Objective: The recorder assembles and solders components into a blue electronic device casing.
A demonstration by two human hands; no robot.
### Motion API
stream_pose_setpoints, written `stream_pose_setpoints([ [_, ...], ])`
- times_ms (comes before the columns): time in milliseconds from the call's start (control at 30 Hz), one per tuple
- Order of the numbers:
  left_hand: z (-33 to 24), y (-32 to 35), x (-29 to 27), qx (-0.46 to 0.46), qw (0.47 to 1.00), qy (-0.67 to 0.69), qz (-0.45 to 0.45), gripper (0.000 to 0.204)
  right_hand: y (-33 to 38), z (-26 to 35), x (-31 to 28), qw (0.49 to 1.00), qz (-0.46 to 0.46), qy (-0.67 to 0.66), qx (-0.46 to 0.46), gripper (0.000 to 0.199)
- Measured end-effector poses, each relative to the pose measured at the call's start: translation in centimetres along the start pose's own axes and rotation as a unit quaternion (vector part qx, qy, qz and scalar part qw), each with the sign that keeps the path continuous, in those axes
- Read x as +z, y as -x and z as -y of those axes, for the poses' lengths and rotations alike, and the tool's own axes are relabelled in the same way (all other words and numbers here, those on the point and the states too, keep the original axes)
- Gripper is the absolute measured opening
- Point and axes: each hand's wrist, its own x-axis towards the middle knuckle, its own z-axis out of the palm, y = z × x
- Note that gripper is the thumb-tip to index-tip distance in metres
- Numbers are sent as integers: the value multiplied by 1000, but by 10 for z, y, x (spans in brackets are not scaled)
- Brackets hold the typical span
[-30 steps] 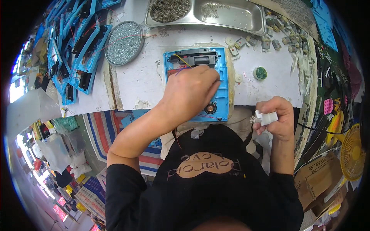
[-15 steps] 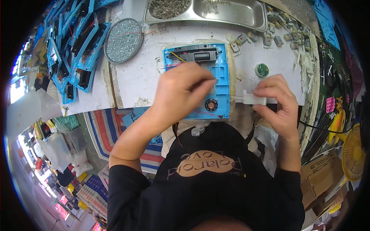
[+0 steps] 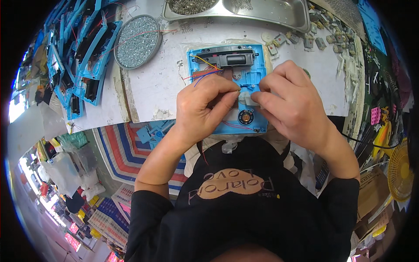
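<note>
Right hand [image 3: 291, 104] pinched a white part [image 3: 248, 100], seemingly fitting it into the case [image 3: 261, 65]; left hand [image 3: 197, 105] pinched, contents unclear; seating needed alignment

Bare hands [image 3: 203, 107]: I count two.
Blue casing [image 3: 261, 70] beneath them: one.
Speaker [image 3: 245, 116]: one.
White piece [image 3: 248, 99]: one that I can make out.
Steel tray [image 3: 283, 13]: one, two compartments in my view.
Round dish [image 3: 159, 46]: one.
Stacked blue frames [image 3: 89, 95]: several, too overlapped for my count.
Grey gearboxes [image 3: 321, 43]: over ten.
Pink block [image 3: 375, 115]: one.
</note>
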Motion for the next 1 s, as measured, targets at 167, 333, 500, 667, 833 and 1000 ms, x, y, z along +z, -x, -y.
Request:
stream_pose_setpoints([
  [167, 3, 2, 0, -1, 1000, 11, 9, 13, 19, -26, 27, 987, -72, -141, 32, 27],
  [333, 3, -1, 0, 33, 999, 12, 31, 18, 23, -27, 48, 982, -119, -142, 28, 24],
  [500, 8, -7, -5, 117, 986, -13, 120, 23, 17, -10, 35, 994, -35, -74, 70, 25],
  [667, 2, -12, -10, 133, 973, -58, 180, 21, 35, -22, 13, 978, -99, -174, 61, 27],
  [833, -1, -9, -7, 100, 983, -31, 154, 20, 90, -107, -63, 893, -241, 180, 334, 23],
  [1000, -2, -12, -5, 102, 980, -39, 168, 19, 72, -142, -67, 813, -81, 369, 442, 46],
])
